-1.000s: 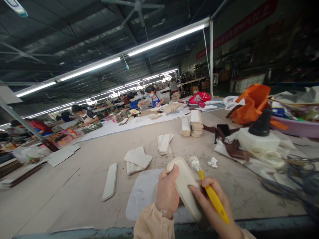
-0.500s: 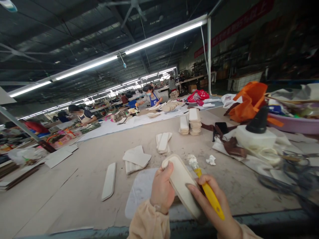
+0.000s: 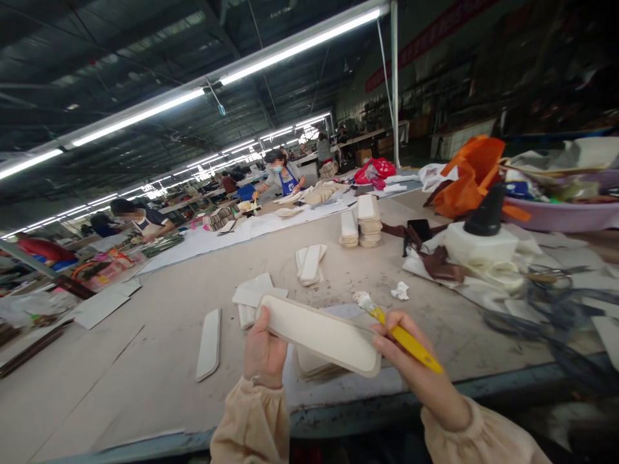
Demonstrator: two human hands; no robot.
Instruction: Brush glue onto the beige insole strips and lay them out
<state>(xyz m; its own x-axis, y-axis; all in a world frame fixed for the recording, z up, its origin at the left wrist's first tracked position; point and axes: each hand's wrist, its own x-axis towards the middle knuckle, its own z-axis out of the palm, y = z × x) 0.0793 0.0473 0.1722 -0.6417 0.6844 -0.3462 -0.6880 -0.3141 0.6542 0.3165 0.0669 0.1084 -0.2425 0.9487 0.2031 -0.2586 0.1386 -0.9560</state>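
A long cream panel (image 3: pixel 319 332) with rounded corners is held up slantwise above the table, its left end lifted. My left hand (image 3: pixel 265 356) grips that left end, thumb on the face. In my right hand (image 3: pixel 420 379) is a brush (image 3: pixel 410 344) with a yellow handle, its bristles caked with white and pointing up and left. The right fingertips also meet the panel's right end. Beneath it a pile of similar panels (image 3: pixel 314 367) shows in part. Behind lie a pile of pale pieces (image 3: pixel 254 290) and a single white strip (image 3: pixel 209 345).
Two stacks of cream strips (image 3: pixel 368 222) stand farther back, with a fanned pile (image 3: pixel 310 264) nearer. At right are a white bottle (image 3: pixel 481 241) with a black cone top, cloth scraps, scissors and a purple basin (image 3: pixel 561 214). A crumpled white scrap (image 3: pixel 400 290) lies near the brush. Co-workers sit beyond.
The panel has swung from steep to nearly level, its upper end moving left with my left hand. The pile below has come into view. The brush stays in my right hand.
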